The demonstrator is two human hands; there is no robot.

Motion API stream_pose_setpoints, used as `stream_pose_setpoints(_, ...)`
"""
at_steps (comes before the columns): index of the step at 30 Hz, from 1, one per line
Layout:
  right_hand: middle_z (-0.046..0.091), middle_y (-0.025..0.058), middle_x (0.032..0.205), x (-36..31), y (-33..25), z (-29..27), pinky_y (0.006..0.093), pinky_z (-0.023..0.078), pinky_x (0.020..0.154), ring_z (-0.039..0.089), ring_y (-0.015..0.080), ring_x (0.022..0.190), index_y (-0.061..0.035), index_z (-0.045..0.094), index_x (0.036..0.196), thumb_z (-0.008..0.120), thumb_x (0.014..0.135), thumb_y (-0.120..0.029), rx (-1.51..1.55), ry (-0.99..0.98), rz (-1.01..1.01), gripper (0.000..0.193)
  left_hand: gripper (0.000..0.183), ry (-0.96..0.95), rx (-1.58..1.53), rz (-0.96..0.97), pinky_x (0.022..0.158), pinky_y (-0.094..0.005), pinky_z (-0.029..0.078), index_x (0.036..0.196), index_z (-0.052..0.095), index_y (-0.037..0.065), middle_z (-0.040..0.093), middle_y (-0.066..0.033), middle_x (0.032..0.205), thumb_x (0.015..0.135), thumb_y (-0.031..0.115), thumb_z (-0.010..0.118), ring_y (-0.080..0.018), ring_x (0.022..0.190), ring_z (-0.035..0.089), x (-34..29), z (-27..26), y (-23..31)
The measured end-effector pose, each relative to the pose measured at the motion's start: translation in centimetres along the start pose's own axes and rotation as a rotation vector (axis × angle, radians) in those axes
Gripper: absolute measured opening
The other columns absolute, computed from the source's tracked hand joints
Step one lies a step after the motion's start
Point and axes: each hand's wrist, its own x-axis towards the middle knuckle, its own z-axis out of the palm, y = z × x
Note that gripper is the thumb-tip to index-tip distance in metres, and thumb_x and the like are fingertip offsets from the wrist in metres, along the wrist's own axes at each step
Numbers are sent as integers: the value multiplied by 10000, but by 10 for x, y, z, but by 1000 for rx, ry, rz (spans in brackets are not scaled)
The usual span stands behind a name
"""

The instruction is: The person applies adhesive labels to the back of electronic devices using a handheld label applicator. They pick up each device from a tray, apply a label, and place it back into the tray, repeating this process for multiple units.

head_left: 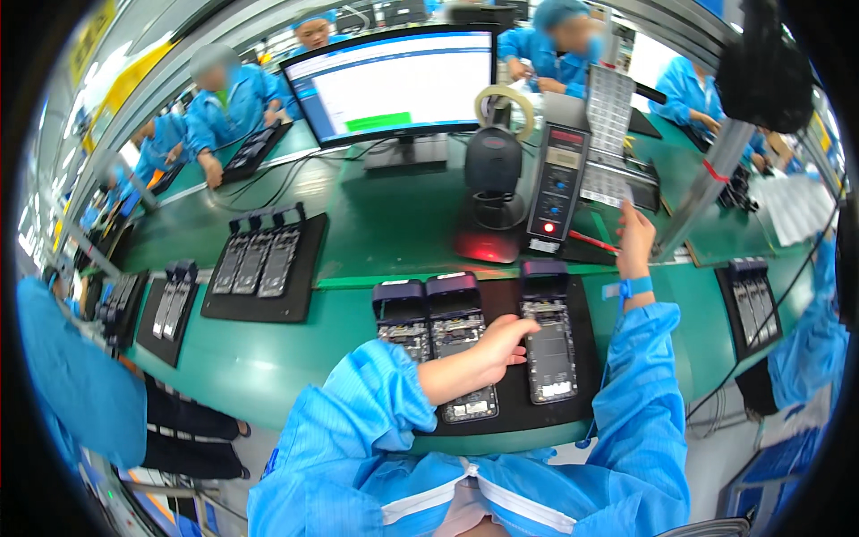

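The person in the blue coat is sitting at a green counter (268,358) and is working on a black tray (514,407) that is lying just in front of the body, so both arms are reaching it without stretching. In this tray three opened phones are lying side by side with their backs up, and each one is having a dark cap flipped up at its far end, probably so that the inner boards are staying open to view. The left hand (501,345) is resting on the tray between the middle phone (461,358) and the right phone (548,353); its fingers are loosely curled and grasping nothing, the tips only touching the edge of the right phone, as if they are steadying it. The right hand (635,234) is lifted well above the counter, toward the back, and its fingers are pinching a small pale sheet or card (629,199); what this piece is exactly I cannot tell. It is being held near a tilted white rack (610,112), which is leaning toward the person so that pieces are easy to take. A black scanner (492,166) on a stand is pointing down and is throwing a red glow on the counter, next to a black control box (555,183). A monitor (398,80) is standing behind them, facing the person. Other workers in blue are sitting around the counter with similar trays (268,264).
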Motion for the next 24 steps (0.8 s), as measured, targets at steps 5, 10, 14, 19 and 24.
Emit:
stream_pose_setpoints(5,453,-24,569,-3,4,9,224,266,453,365,53,501,-26,580,684,590,791,-260,164,160,-185,257,311,-306,127,-40,695,-358,481,1058,476,61,564,-80,970,772,148,563,-183,804,578,23,6,-10)
stream_pose_setpoints(10,433,-29,549,-67,-49,45,233,251,424,347,47,460,-74,499,595,525,818,-279,601,-67,4,305,345,-293,-6,41,674,-354,514,1088,466,33,569,-98,992,751,24,537,-203,805,593,-16,-15,-14)
stream_pose_setpoints(14,476,-15,570,-89,-22,79,210,281,424,379,47,463,-54,565,718,510,822,-268,145,-464,40,244,402,-268,-176,214,703,-386,510,1117,458,12,561,-114,1028,724,-8,537,-230,881,581,-54,-55,-11)
stream_pose_setpoints(19,479,0,517,-104,-7,114,209,269,399,385,63,431,-58,568,669,505,831,-251,73,-567,226,259,396,-219,-370,352,719,-420,514,1114,469,4,564,-123,1036,718,-18,456,-257,920,577,-76,-92,25)
stream_pose_setpoints(24,369,-25,478,-95,-26,98,222,222,379,321,58,403,-90,442,602,499,839,-233,469,-310,70,283,199,-32,-492,605,728,-460,486,971,525,-12,568,-115,943,783,49,509,-247,855,566,-23,-89,85)
